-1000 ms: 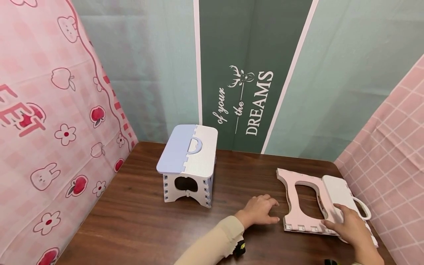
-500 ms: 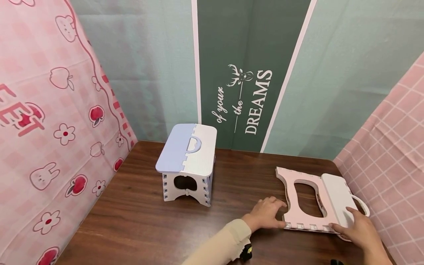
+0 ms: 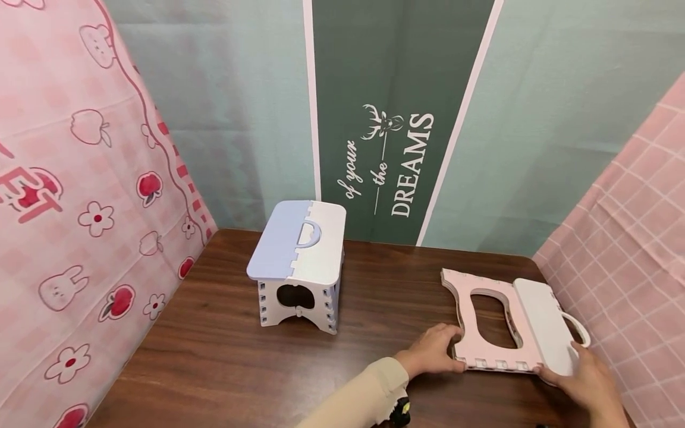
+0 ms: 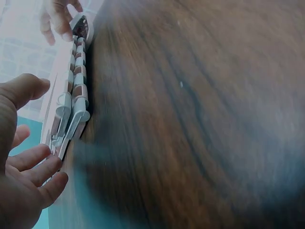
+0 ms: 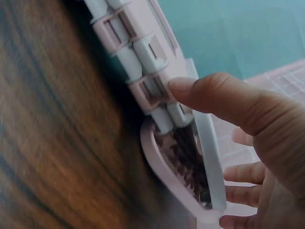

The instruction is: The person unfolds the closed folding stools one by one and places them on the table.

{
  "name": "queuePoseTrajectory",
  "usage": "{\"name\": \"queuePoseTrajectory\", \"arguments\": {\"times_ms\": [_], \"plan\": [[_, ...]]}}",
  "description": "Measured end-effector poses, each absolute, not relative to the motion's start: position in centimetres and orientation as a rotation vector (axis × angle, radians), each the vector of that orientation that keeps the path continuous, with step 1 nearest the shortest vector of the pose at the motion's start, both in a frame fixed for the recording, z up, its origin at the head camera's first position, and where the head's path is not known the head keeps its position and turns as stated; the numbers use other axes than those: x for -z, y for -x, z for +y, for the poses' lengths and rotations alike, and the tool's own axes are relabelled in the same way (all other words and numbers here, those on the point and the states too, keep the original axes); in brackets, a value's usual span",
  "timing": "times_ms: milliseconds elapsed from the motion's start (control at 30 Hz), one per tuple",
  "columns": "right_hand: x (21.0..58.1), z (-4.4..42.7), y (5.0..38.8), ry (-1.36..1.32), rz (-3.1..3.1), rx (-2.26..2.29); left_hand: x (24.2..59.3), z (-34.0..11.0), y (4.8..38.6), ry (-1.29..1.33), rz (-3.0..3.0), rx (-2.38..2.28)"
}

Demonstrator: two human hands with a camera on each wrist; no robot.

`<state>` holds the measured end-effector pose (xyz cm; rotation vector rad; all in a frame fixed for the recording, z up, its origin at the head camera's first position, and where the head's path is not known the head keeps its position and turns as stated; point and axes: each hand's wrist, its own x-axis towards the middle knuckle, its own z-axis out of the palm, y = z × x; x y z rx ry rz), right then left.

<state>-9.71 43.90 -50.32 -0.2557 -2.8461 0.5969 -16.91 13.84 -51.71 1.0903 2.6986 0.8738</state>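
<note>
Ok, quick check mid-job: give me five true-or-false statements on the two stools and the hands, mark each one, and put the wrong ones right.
1. The blue-and-white stool stands unfolded on the table. True.
2. The pink-and-white stool also stands on its legs. False: it lies folded flat on the table.
3. The left hand is at the end of the pink-and-white stool away from its handle. True.
4. The right hand rests on the blue-and-white stool. False: it is at the pink-and-white stool, by the handle.
5. Bare table shows between the two stools. True.
</note>
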Motion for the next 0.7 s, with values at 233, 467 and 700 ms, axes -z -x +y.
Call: {"name": "queuePoseTrajectory", "arguments": {"times_ms": [233, 467, 700], "plan": [[51.5, 45.0, 8.9, 0.186, -2.813, -0.637, 52.2, 14.3, 16.7, -1.093, 2.702, -0.865], [52.3, 45.9, 8.5, 0.26, -2.88, -0.657, 53.0, 15.2, 16.3, -1.1, 2.733, -0.861], [52.8, 46.3, 8.6, 0.404, -2.894, -0.631, 53.1, 15.5, 16.3, -1.039, 2.786, -0.868]]}}
